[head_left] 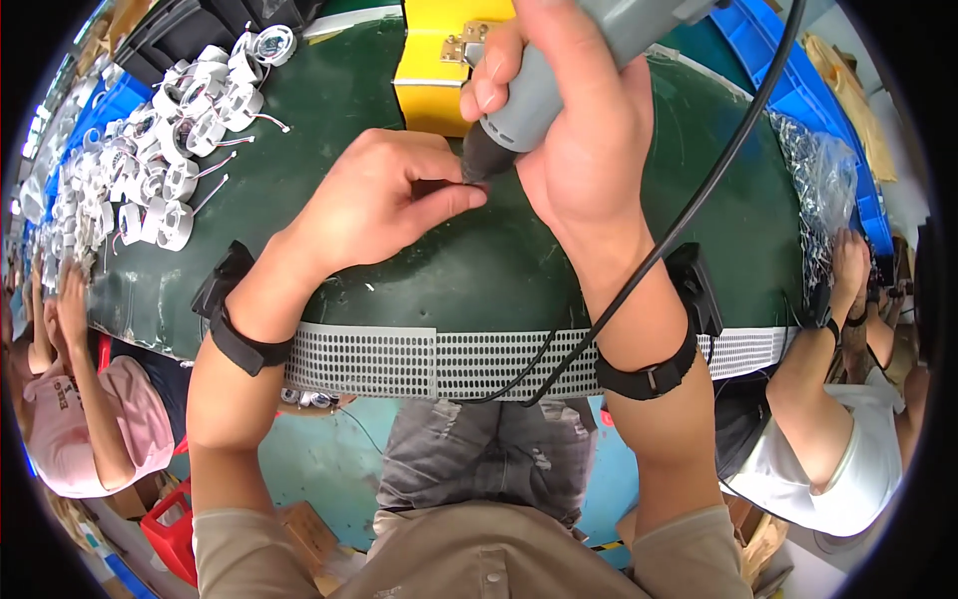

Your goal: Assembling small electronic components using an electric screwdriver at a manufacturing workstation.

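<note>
In my right hand (596,160) is a grey electric screwdriver (544,92), fingers wrapped round its body. It tilts down to the left, its black nose meeting the fingertips of my left hand (369,195). The left hand is closed, with thumb and forefinger pinched at the driver's tip; anything small between them is hidden. Just beyond both hands stands a yellow block-like fixture (431,90) with a metal hinge or latch on it. A black cord (689,215) runs from above right down past my right forearm.
White round parts with short wires (185,130) are heaped at the far left of the green table (449,280). At right, a clear bag of small metal pieces (813,180) lies by a blue tray (833,100). A perforated strip (369,361) lines the near edge. People work on both sides.
</note>
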The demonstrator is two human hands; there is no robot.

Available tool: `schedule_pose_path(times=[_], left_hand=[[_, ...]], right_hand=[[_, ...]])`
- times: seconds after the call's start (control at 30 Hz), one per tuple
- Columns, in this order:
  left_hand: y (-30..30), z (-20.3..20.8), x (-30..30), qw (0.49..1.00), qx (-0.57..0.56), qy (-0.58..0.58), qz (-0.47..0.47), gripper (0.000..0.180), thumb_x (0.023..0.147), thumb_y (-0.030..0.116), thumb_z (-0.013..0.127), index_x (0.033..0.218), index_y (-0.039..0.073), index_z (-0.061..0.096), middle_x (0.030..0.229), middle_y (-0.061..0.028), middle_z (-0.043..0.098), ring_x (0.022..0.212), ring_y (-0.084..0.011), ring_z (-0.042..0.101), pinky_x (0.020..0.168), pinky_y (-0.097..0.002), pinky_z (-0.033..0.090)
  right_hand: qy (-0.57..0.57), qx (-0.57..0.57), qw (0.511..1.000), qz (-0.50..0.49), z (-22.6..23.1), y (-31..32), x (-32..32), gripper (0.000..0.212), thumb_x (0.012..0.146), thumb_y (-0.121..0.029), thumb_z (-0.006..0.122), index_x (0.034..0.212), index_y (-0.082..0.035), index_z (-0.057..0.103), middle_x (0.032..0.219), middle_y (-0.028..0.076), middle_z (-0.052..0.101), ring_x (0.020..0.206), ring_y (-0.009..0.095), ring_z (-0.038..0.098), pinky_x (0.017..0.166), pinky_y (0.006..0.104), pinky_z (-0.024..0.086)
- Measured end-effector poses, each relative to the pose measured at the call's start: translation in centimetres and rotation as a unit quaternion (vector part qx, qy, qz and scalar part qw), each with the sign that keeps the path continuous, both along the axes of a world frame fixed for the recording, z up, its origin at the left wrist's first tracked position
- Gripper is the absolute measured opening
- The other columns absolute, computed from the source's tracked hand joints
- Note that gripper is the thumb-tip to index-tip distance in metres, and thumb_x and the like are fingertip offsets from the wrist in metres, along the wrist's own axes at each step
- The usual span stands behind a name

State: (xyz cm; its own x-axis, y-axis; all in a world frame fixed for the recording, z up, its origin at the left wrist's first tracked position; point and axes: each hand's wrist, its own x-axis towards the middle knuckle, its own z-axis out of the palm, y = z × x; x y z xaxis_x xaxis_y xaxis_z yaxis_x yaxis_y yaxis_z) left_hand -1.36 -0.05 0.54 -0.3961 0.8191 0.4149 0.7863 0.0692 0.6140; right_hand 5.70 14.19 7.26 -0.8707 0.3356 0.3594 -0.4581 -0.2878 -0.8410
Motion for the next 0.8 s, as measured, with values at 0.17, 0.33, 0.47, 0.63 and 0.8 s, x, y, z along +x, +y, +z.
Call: schedule_pose_path(times=[0.17,0.33,0.47,0.63,0.8], left_hand=[[-0.2,0.3,-0.1,0.999,-0.025,-0.009,-0.020,0.020,0.082,0.013,0.070,0.070,0.000,0.061,0.061,-0.0111,0.051,0.055,-0.0280,0.050,0.052,-0.0375,0.039],[-0.1,0.6,0.3,0.998,-0.030,-0.054,-0.009,0.020,0.081,0.013,0.071,0.071,-0.001,0.061,0.062,-0.0113,0.053,0.055,-0.0260,0.052,0.052,-0.0360,0.040],[-0.1,0.6,-0.1,0.996,-0.067,-0.054,-0.010,0.017,0.080,0.013,0.072,0.073,-0.001,0.064,0.063,-0.0110,0.056,0.056,-0.0255,0.055,0.053,-0.0347,0.041],[-1.2,0.7,-0.8,0.996,-0.085,-0.019,-0.032,0.012,0.076,0.012,0.074,0.076,0.001,0.068,0.067,-0.0100,0.062,0.059,-0.0229,0.059,0.058,-0.0328,0.045],[-4.2,5.1,-1.5,0.951,-0.289,-0.108,-0.020,0.019,0.068,0.014,0.078,0.082,0.003,0.071,0.072,-0.0086,0.063,0.064,-0.0205,0.060,0.061,-0.0314,0.048]], right_hand=[[-0.007,0.035,0.999,-0.027,-0.7,0.3,0.3,0.023,0.091,-0.022,0.062,0.097,0.000,0.057,0.067,0.003,0.055,0.056,0.010,0.053,0.055,0.0242,0.044],[-0.016,0.072,0.996,-0.042,-1.4,0.6,-0.4,0.024,0.090,-0.023,0.064,0.097,-0.001,0.058,0.068,0.003,0.056,0.057,0.010,0.054,0.055,0.0239,0.044],[-0.023,0.093,0.995,-0.033,-2.4,1.2,-0.2,0.025,0.088,-0.023,0.066,0.097,-0.001,0.058,0.069,0.003,0.057,0.058,0.010,0.054,0.056,0.0236,0.044],[-0.022,0.131,0.991,0.001,-3.5,1.0,0.3,0.026,0.086,-0.023,0.069,0.097,-0.002,0.059,0.070,0.002,0.058,0.059,0.009,0.055,0.056,0.0232,0.044],[-0.007,0.173,0.985,0.017,-3.2,-0.1,-0.9,0.027,0.085,-0.023,0.071,0.097,-0.002,0.060,0.071,0.002,0.059,0.060,0.009,0.056,0.056,0.0228,0.045]])
